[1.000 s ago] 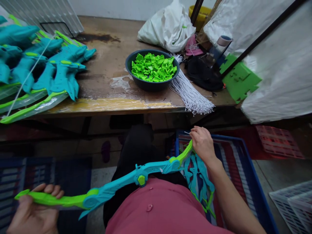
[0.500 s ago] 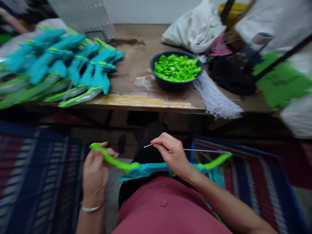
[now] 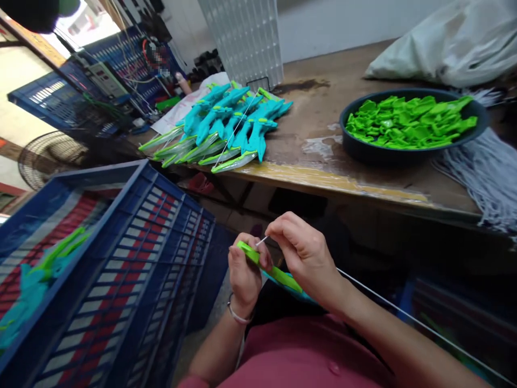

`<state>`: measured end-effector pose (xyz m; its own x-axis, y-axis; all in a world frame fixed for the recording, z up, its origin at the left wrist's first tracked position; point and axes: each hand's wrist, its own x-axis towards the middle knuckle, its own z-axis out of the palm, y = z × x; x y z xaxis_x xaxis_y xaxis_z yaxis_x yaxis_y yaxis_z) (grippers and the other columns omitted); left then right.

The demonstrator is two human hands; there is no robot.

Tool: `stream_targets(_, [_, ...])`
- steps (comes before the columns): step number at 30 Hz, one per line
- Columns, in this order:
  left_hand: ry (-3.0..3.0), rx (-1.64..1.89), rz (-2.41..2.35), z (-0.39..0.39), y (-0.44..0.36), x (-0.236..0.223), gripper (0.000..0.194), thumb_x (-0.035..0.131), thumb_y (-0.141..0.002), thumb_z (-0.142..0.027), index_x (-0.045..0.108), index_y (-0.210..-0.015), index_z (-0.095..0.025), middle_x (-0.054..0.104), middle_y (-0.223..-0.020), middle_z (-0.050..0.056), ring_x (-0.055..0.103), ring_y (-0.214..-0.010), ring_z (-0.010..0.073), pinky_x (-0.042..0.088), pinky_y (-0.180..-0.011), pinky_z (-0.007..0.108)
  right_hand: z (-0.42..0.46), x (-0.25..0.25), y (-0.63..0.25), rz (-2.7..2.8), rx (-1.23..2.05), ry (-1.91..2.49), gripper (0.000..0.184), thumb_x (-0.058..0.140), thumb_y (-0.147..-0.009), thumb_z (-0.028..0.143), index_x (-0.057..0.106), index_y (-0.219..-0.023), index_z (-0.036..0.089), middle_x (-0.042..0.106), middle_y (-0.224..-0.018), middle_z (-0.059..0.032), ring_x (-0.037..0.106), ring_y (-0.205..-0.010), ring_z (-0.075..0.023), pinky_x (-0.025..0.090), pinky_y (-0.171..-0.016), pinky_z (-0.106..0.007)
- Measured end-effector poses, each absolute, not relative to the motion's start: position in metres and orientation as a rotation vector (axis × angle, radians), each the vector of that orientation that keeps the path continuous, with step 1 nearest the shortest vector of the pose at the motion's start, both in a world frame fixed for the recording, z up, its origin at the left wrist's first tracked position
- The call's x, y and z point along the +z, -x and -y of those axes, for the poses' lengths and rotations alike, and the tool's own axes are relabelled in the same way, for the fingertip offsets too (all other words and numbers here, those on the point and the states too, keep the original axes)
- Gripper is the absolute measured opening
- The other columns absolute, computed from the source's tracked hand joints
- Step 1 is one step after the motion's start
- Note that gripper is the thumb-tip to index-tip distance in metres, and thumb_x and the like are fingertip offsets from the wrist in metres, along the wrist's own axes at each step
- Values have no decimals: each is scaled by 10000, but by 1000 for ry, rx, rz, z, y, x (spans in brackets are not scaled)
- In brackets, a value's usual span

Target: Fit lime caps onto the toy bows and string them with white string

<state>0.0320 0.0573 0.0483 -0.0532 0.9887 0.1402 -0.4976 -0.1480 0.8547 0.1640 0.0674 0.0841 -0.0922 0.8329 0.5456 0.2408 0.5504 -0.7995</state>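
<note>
My left hand is closed around the green tip of a toy bow, whose turquoise middle is mostly hidden behind my right hand and forearm. Between thumb and fingers, my right hand pinches a white cord close to its end. That cord end points at the bow's green tip, right beside my left fingers; whether it touches the tip I cannot tell. From my right hand the cord runs taut down to the lower right, over my forearm.
On the bench lie several turquoise-and-green toy bows. A dark bowl of green plastic pieces stands right, beside a bundle of white cords and a white sack. At left is a blue crate holding more bows.
My view has swung left, bringing the blue crate into sight. My right hand left the bow's far tip and drew the cord's end across to the tip in my left hand.
</note>
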Motion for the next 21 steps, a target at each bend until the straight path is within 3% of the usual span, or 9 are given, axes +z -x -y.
stream_targets(5, [-862, 1514, -581, -57, -28, 44, 600, 500, -909, -754, 517, -711, -188, 461, -508, -23, 427, -453, 111, 377, -458, 227, -56, 92, -155, 1776, 707, 818, 251, 444, -995, 45, 645, -945, 186, 572, -869, -3, 562, -703, -89, 444, -622, -211])
stream_targets(10, [-851, 1513, -565, -51, -27, 42, 595, 483, -917, -746, 475, -686, -197, 423, -536, -21, 413, -480, 114, 327, -453, 243, -51, 97, -149, 1840, 498, 864, 239, 445, -1044, 167, 660, -939, 173, 580, -842, -18, 561, -672, -91, 438, -573, -198])
stream_targets(18, [-883, 1502, -549, -49, -22, 35, 583, 437, -941, -732, 492, -714, -198, 424, -565, -17, 416, -500, 118, 344, -474, 261, -50, 92, -145, 1925, 394, 893, 331, 390, -1078, 196, 684, -935, 142, 615, -853, -40, 569, -666, -84, 434, -547, -182])
stream_targets(21, [-831, 1486, -598, -49, -20, 33, 607, 500, -885, -773, 467, -685, -201, 400, -561, -25, 404, -501, 114, 359, -482, 262, -50, 92, -145, 1927, 375, 886, 339, 383, -1079, 188, 690, -948, 131, 622, -853, -44, 575, -670, -85, 445, -553, -181])
